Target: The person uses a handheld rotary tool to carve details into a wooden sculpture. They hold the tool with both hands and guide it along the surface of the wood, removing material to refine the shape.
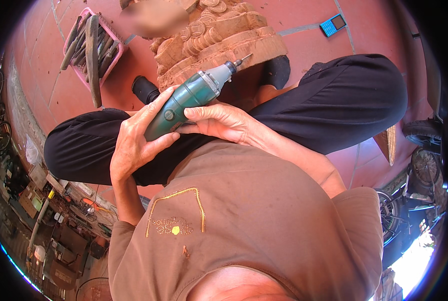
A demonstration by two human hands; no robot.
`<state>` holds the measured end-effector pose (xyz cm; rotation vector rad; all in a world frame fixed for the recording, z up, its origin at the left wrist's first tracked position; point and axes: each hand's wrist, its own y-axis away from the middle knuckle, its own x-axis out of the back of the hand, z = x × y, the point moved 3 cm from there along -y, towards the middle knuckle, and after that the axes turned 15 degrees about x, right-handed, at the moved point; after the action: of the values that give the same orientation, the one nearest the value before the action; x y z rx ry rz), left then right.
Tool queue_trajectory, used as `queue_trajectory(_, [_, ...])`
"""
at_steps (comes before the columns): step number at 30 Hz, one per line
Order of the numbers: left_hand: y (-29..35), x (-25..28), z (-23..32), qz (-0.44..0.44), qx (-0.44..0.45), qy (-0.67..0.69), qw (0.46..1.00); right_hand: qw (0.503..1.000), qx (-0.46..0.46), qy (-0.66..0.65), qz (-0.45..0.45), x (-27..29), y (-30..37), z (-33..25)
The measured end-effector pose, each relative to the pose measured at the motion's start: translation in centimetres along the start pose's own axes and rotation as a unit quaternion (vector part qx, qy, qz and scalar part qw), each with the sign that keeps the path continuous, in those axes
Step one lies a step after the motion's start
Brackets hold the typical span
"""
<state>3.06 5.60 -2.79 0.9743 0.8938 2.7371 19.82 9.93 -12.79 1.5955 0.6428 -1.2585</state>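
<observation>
A green die grinder (pixel 184 103) with a grey nose is held over my lap, slanting up to the right. Its thin metal bit (pixel 244 58) points away from me, in front of a carved wooden block (pixel 229 42). My left hand (pixel 136 140) wraps the grinder's body from the left, thumb underneath near the rear end. My right hand (pixel 221 120) supports it from the right, with the thumb pressed on the casing and the other fingers partly hidden beneath. The carving has rounded relief with coin-like discs and stands on the floor just beyond my crossed legs.
A pink basket (pixel 120 50) of wooden-handled tools stands at the far left, one long piece leaning across it. A blue keypad phone (pixel 332 25) lies on the red tiles at the far right. Wheels (pixel 424 165) stand at the right edge; clutter lines the left.
</observation>
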Motion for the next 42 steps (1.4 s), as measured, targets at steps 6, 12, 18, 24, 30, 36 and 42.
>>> queue_trajectory(6, [-0.04,-0.02,-0.02,0.004,0.003,0.007,1.000,1.000,0.010,-0.005,-0.009,0.07,-0.13,0.03])
queue_trajectory(12, [-0.06,0.03,0.08,0.002,0.011,0.004,1.000,1.000,0.012,0.021,0.001,-0.22,-0.05,-0.16])
queue_trajectory(18, [-0.15,-0.03,-0.20,0.005,0.012,0.010,1.000,1.000,0.014,0.023,-0.006,-0.17,-0.14,-0.19])
queue_trajectory(24, [0.00,0.06,-0.01,0.000,0.034,0.022,0.999,0.999,0.018,0.030,-0.015,0.08,-0.32,-0.03])
queue_trajectory(30, [-0.12,-0.02,-0.18,0.007,0.024,0.025,0.999,0.999,0.027,0.038,-0.015,-0.24,-0.44,-0.20])
queue_trajectory(36, [-0.14,0.04,-0.19,0.013,0.024,0.025,0.999,0.998,0.033,0.049,-0.018,-0.29,-0.70,-0.25])
queue_trajectory(42, [-0.31,-0.06,-0.16,0.029,0.008,0.029,0.999,0.998,0.040,0.044,-0.018,-0.77,-0.87,-0.58])
